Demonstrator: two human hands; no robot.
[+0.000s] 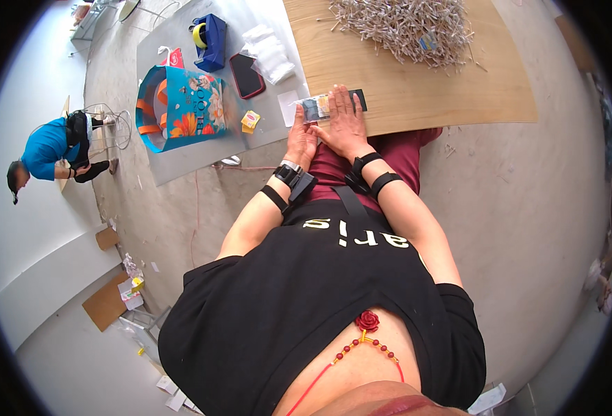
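A small clear flat pack (313,107) of what look like cotton swabs lies at the near edge of the table, between my hands. My right hand (345,125) lies flat with its fingers stretched across the pack's right part. Against the left side of the pack, my left hand (302,139) stands with its fingers extended and thumb toward the right hand. A dark flat piece (358,100) shows beyond my right fingers; most of it is hidden. On the wooden board ahead lies a large heap of loose cotton swabs (410,28).
Left of my hands are a yellow small box (250,121), a phone (247,76), white packs (270,54), a blue tape dispenser (212,43) and a turquoise floral bag (188,107). The wooden board (500,90) ends near my lap. A person in blue (48,149) is far left.
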